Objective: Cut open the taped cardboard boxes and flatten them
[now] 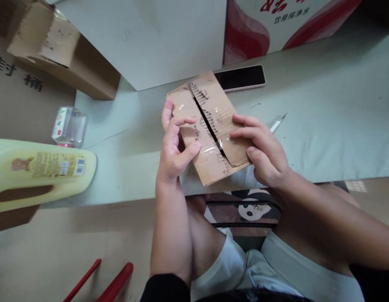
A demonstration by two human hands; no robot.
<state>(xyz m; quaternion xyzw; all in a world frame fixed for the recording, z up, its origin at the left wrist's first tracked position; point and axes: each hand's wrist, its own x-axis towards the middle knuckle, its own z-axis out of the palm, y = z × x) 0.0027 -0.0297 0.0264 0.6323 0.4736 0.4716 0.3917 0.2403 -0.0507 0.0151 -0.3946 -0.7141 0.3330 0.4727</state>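
A small flattened cardboard box (210,126) with clear tape and a dark open slit down its middle is held over the front edge of a pale green table (323,126). My left hand (175,147) grips its left side, thumb underneath and fingers curled over the top. Gripping the right side is my right hand (263,151), with its fingers laid across the cardboard near the slit.
A black phone (241,77) lies behind the box, and a thin white-handled blade (278,123) is just right of my right hand. A yellow jug (37,172) and a clear bottle (70,126) are at left, cardboard boxes (62,46) behind. Red handles (112,285) lie on the floor.
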